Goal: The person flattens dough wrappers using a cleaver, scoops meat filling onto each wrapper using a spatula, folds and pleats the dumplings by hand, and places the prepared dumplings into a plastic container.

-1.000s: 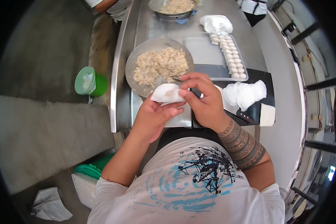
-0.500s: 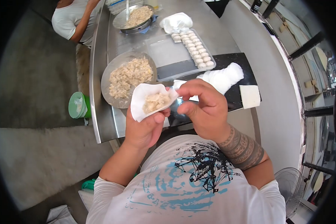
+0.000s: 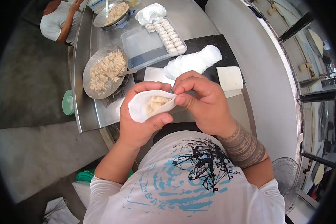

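Observation:
A round white wrapper [image 3: 138, 107] with pale filling [image 3: 157, 103] in its middle rests in my left hand [image 3: 138, 123], whose fingers curl round it. My right hand [image 3: 203, 100] pinches the wrapper's right edge between thumb and fingers. Beyond my left hand stands a bowl of filling [image 3: 106, 71] with a metal spoon or spatula handle [image 3: 128, 72] leaning over its rim. White round wrappers [image 3: 194, 61] lie overlapped on a black board [image 3: 216, 40] past my right hand. A clear tray [image 3: 141, 42] holds rows of pleated dumplings [image 3: 171, 35] along its right side.
At the back are a second bowl of filling [image 3: 117, 12] and a white plastic bag [image 3: 151, 14]. A folded white cloth [image 3: 230, 78] lies at the board's right. Another person [image 3: 59, 22] stands at the upper left. A green bucket [image 3: 68, 102] and a fan [image 3: 285, 177] flank the table.
The wrapper has opened upward, showing its filling. My right thumb and fingers have closed on its edge since half a second ago. The view has turned, shifting the table leftward.

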